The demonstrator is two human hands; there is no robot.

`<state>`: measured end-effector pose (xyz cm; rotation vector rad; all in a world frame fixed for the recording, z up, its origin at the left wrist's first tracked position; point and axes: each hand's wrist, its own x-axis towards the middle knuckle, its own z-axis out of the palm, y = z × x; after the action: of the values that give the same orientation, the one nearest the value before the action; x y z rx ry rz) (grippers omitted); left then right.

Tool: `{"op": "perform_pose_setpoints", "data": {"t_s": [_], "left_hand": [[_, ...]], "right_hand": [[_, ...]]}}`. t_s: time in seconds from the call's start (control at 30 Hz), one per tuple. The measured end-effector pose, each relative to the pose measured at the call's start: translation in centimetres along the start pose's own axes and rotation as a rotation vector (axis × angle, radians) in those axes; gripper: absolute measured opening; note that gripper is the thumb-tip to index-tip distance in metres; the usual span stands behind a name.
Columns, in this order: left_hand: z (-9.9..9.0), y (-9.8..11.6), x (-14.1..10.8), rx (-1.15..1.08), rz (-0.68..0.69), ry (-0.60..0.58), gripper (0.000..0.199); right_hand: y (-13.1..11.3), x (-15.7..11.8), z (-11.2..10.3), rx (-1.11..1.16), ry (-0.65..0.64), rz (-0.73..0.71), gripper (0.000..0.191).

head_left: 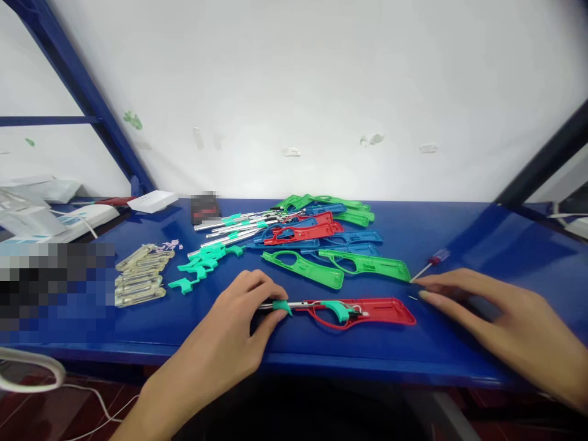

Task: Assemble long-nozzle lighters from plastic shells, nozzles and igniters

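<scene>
My left hand [243, 312] is closed, thumb and fingers pinching the metal tube of a lighter at its green tape band [281, 306]. Behind the band, the tube runs into a red lighter half-shell [386, 311] lying open side up on the table. A teal trigger [339, 310] and thin wires sit in the shell. My right hand [482, 306] is open to the shell's right, thumb and index finger apart. A small thin metal pin [413, 297] lies just left of its thumb. The tip of a screwdriver [440, 257] with a purple clear handle reaches its index fingertip.
Green half-shells [307, 271], blue ones [362, 237] and red ones [307, 231] are piled behind. Left of them lie metal tubes [234, 229], teal triggers [202, 262] and clear yellowish fuel tanks [142, 278]. A white box [152, 201] stands at the back left of the blue table [473, 236].
</scene>
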<state>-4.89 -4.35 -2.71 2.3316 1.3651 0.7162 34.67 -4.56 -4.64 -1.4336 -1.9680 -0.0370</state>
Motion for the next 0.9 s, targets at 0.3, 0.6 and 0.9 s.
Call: {"op": "perform_pose_setpoints", "data": {"t_s": [0.3,0.6,0.9], "left_hand": [[0.4,-0.4,-0.4,-0.010,0.000,0.016,0.016],[0.6,-0.1,-0.5,-0.051,0.023,0.017,0.018],[0.5,0.6,-0.7,-0.074,0.035,0.028,0.016]], "right_hand": [[-0.6,1.0,1.1,0.075,-0.143,0.201,0.052],[-0.9,1.5,0.8,0.086,-0.135,0.195,0.048],[-12.1,16.8,3.2,0.156,-0.415,-0.136,0.034]]}}
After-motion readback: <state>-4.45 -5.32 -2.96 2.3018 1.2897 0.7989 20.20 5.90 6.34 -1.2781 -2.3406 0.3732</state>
